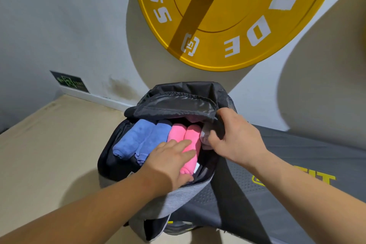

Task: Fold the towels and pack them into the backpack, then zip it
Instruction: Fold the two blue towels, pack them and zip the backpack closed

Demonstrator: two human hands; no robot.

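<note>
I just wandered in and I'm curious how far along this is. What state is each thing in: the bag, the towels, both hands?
backpack: unzipped, main compartment wide open, flap thrown back.
blue towels: rolled, packed inside, on the left.
pink towels: rolled, packed inside, right of the blue ones.
left hand: fingers straight, pressing on the pink towels.
right hand: fingers curled, gripping the backpack's rim.
yellow weight plate: hanging on a wall peg.

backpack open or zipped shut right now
Open. The backpack flap is back, blue towels and pink towels show inside; the left hand presses the pink ones, the right hand grips its rim.
</note>
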